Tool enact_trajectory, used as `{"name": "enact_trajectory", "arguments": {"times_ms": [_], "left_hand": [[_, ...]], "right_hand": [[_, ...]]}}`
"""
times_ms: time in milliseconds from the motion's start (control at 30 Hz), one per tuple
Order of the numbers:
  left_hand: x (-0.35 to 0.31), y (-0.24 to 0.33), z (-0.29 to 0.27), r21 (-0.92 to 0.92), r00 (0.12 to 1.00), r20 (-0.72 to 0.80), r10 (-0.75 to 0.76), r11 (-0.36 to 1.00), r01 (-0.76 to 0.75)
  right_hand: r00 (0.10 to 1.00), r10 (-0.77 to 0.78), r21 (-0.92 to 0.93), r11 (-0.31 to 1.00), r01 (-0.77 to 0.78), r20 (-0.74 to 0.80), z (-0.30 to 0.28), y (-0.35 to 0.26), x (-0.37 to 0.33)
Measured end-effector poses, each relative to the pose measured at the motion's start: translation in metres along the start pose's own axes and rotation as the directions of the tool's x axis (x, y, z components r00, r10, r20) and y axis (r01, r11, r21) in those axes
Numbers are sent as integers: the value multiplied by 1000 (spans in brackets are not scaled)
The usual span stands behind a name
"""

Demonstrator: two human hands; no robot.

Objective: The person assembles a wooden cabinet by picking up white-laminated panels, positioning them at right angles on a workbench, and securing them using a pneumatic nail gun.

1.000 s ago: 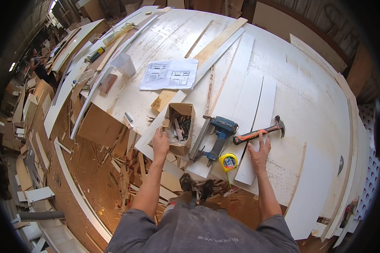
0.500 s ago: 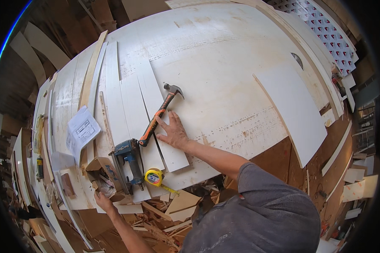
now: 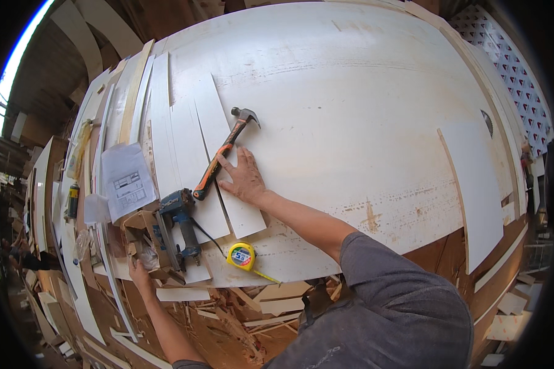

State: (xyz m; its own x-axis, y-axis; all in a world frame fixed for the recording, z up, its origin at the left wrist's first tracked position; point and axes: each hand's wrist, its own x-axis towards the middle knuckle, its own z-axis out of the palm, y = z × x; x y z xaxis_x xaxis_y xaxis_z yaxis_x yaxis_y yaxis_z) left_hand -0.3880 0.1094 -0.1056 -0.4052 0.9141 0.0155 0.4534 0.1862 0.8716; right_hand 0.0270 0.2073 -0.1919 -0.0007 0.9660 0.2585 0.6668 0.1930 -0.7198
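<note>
My right hand (image 3: 244,178) lies flat with fingers spread on a white board strip (image 3: 246,222), just beside a claw hammer (image 3: 226,154) with an orange and black handle. The hammer rests diagonally across the strips. At the bench's near left edge, my left hand (image 3: 141,278) has its fingers closed at the near rim of a small open cardboard box (image 3: 143,220); part of the grip is hidden. A blue nail gun (image 3: 180,215) stands against that box. To its right sits a yellow tape measure (image 3: 242,255) with a short length of blade out.
A large white panel (image 3: 363,111) covers the bench. At right lie a white board (image 3: 477,178) and a circular saw blade (image 3: 487,123). A printed drawing sheet (image 3: 128,175) and long wood strips (image 3: 135,92) are on the left. Wood offcuts (image 3: 283,298) litter the floor below the near edge.
The whole view has shifted, so the right-hand board appears farther right. Both hands keep about the same places, by the hammer and at the box.
</note>
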Motion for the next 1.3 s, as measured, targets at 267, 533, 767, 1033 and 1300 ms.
{"name": "enact_trajectory", "arguments": {"times_ms": [267, 533, 767, 1033, 1300], "left_hand": [[2, 18, 7, 187, 994, -101, 38, 982, -18], [16, -29, -14, 142, 996, -78, -42, 988, 53], [18, -28, -28, 371, 974, -149, 168, 923, -103], [-38, -18, -5, 558, 901, -343, 266, 829, -33], [-170, 55, 102, 209, 801, -307, 514, 857, -470]], "right_hand": [[994, -11, -31, 1000, 8, -107, 14, 28, 13], [995, 23, 65, 998, -16, -100, 21, 23, 20], [997, 28, 179, 984, -14, -74, 9, 20, 24], [968, 248, 550, 812, -194, -25, -97, 67, -105], [244, 799, 565, 571, -596, -550, -335, 180, -463]]}}
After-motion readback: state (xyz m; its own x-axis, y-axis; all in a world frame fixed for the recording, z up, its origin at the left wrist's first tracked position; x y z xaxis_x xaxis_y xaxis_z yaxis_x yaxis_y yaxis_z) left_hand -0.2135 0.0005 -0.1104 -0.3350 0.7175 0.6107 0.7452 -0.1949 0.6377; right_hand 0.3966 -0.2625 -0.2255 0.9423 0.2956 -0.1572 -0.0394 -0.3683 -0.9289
